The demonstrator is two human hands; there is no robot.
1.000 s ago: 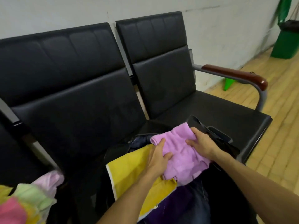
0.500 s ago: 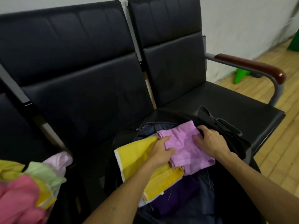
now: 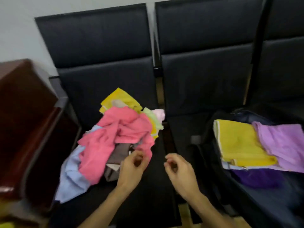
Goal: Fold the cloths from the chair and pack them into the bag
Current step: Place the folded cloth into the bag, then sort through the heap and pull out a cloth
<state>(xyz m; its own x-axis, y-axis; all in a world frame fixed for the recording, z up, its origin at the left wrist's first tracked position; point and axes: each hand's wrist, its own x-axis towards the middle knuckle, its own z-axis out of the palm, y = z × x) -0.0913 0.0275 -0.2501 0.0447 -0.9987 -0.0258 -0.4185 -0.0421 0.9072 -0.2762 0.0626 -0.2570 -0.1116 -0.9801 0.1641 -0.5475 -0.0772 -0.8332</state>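
Seating: three black padded chairs [image 3: 105,83] in a row, stitched panel backs, smooth leather-like skin. Loose cloths, left seat: one crumpled heap, six colours countable. These are one large coral-pink cloth [image 3: 115,134] of soft towelling on top, one pale blue cloth [image 3: 72,175] spilling to the near left, one yellow cloth [image 3: 121,99] at the far side, one pale green cloth [image 3: 153,117] and one pale pink cloth [image 3: 159,113] at the far right edge, and one grey-brown cloth [image 3: 118,155] at the near side. Bag [image 3: 205,145]: one, black, soft-sided, lying open on the seats to the right. Inside it are one folded yellow cloth [image 3: 238,142] with a white hem, one folded lilac cloth [image 3: 283,145] just right of it and overlapping it, and one dark purple cloth [image 3: 256,178] beneath. Left hand [image 3: 133,167]: at the heap's near edge, grip loosely curled, nothing in it; contact with the cloth is too blurred to tell. Right hand [image 3: 179,171]: over the dark seat between heap and bag, grip loosely curled, holding nothing. Far left: one glossy dark red-brown block [image 3: 24,112].
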